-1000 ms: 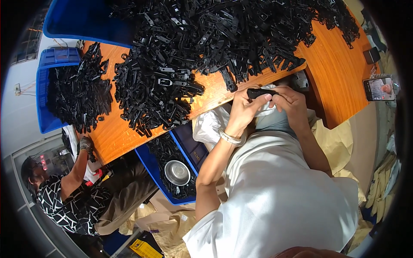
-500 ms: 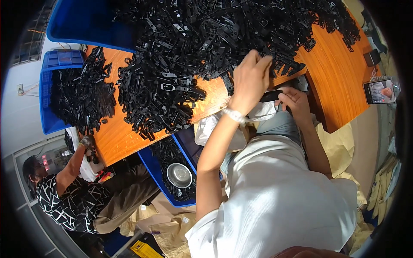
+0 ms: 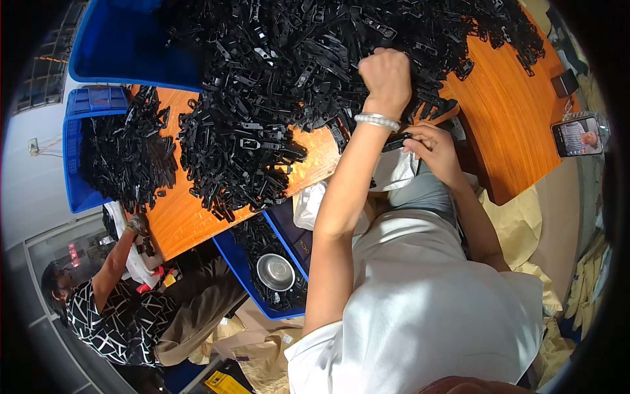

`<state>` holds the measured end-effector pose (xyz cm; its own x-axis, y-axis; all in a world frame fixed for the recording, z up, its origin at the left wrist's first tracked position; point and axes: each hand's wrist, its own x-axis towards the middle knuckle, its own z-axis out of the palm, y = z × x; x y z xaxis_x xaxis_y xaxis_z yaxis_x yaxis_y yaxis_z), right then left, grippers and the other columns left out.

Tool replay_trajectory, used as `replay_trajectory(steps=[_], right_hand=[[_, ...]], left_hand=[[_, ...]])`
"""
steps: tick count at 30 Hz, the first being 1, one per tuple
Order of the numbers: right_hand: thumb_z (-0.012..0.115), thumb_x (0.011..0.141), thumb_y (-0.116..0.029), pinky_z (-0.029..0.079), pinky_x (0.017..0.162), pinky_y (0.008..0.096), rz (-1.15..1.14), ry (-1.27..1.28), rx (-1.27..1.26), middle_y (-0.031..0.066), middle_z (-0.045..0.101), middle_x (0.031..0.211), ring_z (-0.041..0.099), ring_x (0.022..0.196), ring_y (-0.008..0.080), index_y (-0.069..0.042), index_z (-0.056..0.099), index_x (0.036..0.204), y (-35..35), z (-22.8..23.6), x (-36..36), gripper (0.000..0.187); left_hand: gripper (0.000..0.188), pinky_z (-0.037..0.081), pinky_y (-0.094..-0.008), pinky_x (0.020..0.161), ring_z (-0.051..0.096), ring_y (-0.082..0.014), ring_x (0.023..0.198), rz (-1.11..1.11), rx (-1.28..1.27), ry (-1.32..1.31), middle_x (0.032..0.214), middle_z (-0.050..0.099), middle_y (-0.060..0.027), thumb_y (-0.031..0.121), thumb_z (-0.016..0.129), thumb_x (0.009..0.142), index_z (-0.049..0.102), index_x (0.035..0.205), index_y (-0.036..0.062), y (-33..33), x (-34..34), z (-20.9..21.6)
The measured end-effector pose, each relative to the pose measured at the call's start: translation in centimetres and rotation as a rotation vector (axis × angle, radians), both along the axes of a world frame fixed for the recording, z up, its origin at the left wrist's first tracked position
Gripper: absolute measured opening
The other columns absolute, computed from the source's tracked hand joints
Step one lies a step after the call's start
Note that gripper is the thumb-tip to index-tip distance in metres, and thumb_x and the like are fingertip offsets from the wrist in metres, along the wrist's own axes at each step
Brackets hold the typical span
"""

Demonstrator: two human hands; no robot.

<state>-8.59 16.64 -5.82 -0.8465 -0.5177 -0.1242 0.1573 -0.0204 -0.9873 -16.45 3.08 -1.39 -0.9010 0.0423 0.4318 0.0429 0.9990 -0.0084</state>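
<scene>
My left hand [image 3: 386, 75], with a pale bracelet at the wrist, reaches over a heap of small black plastic parts [image 3: 262, 157] on the wooden table. Its fingers are curled down into the heap, and whatever they grip is hidden. My right hand [image 3: 436, 150] is held near the table's front edge, above my lap. Between its thumb and fingers it pinches a long black plastic part [image 3: 396, 142], which points left beneath my left forearm. A white plastic bag [image 3: 396, 171] lies under that part, by my lap.
A blue crate [image 3: 134, 59] stands at the back left, another blue bin [image 3: 73, 157] spills black parts. Below the table edge, a blue bin holds parts and a metal bowl [image 3: 275, 272]. A phone [image 3: 577, 136] stands at right. A co-worker [image 3: 118, 308] sits at left.
My left hand has moved up and farther over the heap, its fingers now curled. My right hand still holds the black part, shifted slightly left and up.
</scene>
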Motion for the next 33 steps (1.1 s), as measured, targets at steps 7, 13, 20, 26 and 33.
replay_trajectory(steps=[7, 13, 20, 26, 33], right_hand=[[0.054, 0.080, 0.000, 0.042, 0.054, 0.0168, 0.010, 0.079, 0.004, 0.0030, 0.052, 0.076, 0.056, 0.068, 0.0080, 0.005, 0.052, 0.095, -0.6, 0.0, -0.8, 0.016], [0.054, 0.080, 0.001, 0.043, 0.055, 0.0170, 0.024, 0.103, 0.029, 0.0028, 0.052, 0.077, 0.057, 0.068, 0.0083, 0.006, 0.052, 0.095, -0.8, 0.1, -1.1, 0.017], [0.053, 0.079, 0.001, 0.043, 0.056, 0.0174, 0.011, 0.109, 0.017, 0.0034, 0.051, 0.077, 0.056, 0.069, 0.0087, 0.006, 0.052, 0.095, -0.8, -0.2, -0.8, 0.016], [0.054, 0.078, 0.003, 0.041, 0.056, 0.0183, -0.003, 0.132, -0.041, 0.0050, 0.054, 0.079, 0.054, 0.065, 0.0090, 0.007, 0.052, 0.095, 0.0, -0.8, -0.4, 0.018], [0.052, 0.076, 0.007, 0.044, 0.056, 0.0206, -0.079, -0.048, -0.142, 0.0088, 0.057, 0.075, 0.054, 0.058, 0.0107, 0.007, 0.053, 0.097, 0.1, 2.7, 0.6, 0.022]], left_hand=[[0.022, 0.046, -0.0353, 0.055, 0.059, -0.0286, 0.059, 0.133, 0.415, 0.007, 0.059, 0.059, -0.0150, 0.025, 0.064, 0.066, 0.066, 0.073, 0.0046, -2.1, 2.4, 2.0], [0.020, 0.046, -0.0348, 0.060, 0.059, -0.0294, 0.063, 0.096, 0.610, -0.088, 0.069, 0.060, -0.0151, 0.018, 0.067, 0.062, 0.065, 0.071, 0.0003, -4.9, 3.6, 4.5], [0.012, 0.042, -0.0221, 0.049, 0.051, -0.0105, 0.053, 0.033, 1.257, 0.071, 0.072, 0.057, -0.0068, 0.006, 0.061, 0.073, 0.053, 0.077, -0.0034, -7.6, 6.5, 3.6], [0.017, 0.045, -0.0215, 0.048, 0.054, -0.0116, 0.057, -0.176, 1.769, -0.079, 0.081, 0.058, -0.0130, -0.002, 0.050, 0.080, 0.043, 0.095, -0.0022, -7.0, 10.1, 2.6], [0.036, 0.049, -0.0253, 0.059, 0.059, -0.0162, 0.067, -0.230, 1.739, -0.229, 0.085, 0.059, -0.0137, -0.006, 0.048, 0.079, 0.040, 0.114, -0.0065, -6.3, 12.9, 2.2]])
